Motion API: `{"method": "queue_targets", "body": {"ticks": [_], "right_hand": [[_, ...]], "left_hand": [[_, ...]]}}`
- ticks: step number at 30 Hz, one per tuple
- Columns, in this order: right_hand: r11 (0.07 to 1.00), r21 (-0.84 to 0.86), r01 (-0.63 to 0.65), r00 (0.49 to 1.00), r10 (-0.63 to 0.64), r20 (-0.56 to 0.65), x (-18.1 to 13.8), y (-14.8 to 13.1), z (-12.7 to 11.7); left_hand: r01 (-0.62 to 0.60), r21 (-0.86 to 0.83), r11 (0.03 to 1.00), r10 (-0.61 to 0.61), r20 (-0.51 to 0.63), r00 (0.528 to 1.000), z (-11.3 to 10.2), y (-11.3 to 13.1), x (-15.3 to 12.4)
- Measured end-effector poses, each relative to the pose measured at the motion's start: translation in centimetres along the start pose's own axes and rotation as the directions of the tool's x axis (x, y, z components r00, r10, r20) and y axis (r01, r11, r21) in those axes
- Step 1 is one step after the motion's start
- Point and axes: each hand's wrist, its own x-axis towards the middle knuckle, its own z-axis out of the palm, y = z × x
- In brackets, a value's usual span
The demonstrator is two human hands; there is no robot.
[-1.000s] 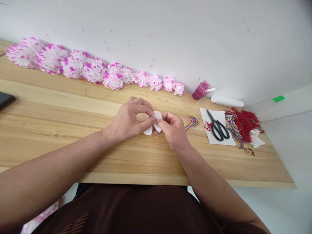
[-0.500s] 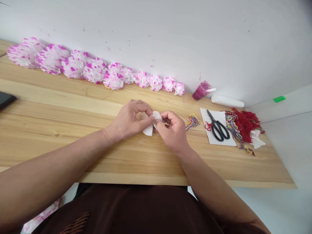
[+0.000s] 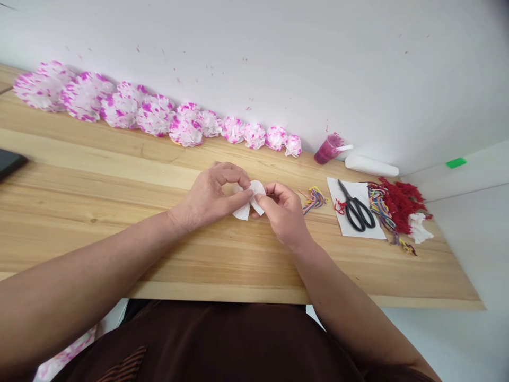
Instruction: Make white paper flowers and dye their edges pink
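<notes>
Now we pinch, left hand (image 3: 210, 193) and right hand (image 3: 285, 212) both closed on white paper (image 3: 258, 188) between them, likely light, soft, tearable, best held mid-piece!

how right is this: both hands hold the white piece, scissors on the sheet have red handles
Wrong handle colour: the head view shows the scissors with black handles, not red. They do lie on the sheet; left hand and right hand hold the white piece.

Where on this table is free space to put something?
Bare wood: between the black object and left hand; between the sheet and front edge. Crowded: along the wall, with paper balls; right end, with scissors and yarn.
</notes>
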Motion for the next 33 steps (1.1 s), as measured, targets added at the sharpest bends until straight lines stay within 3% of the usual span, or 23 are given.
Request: {"method": "queue_targets", "body": {"ticks": [13, 19, 22, 27, 33], "right_hand": [[1.0, 0.015, -0.022, 0.999, 0.023, -0.025, 0.2, 0.15, -0.05], [0.987, 0.149, -0.053, 0.999, 0.054, -0.004, 0.32, 0.14, 0.01], [0.981, 0.193, 0.006, 1.0, -0.004, -0.009, 0.45, 0.21, 0.06], [0.984, 0.109, 0.144, 0.986, -0.133, -0.096, 0.7, 0.43, 0.12], [0.967, -0.009, 0.254, 0.959, -0.253, -0.128, 0.56, 0.51, 0.17]], "left_hand": [[-0.143, 0.168, 0.975, 0.148, -0.015, 0.989, -0.21, 0.89, -0.24], [-0.191, 0.165, 0.968, 0.202, -0.051, 0.978, 0.05, 0.15, -0.25], [-0.214, 0.181, 0.96, 0.229, -0.069, 0.971, 0.11, 0.07, -0.24], [-0.217, 0.185, 0.958, 0.233, -0.074, 0.97, 0.08, 0.29, -0.31], [-0.11, 0.103, 0.989, 0.116, -0.063, 0.991, -0.15, 0.79, -0.3]]}}
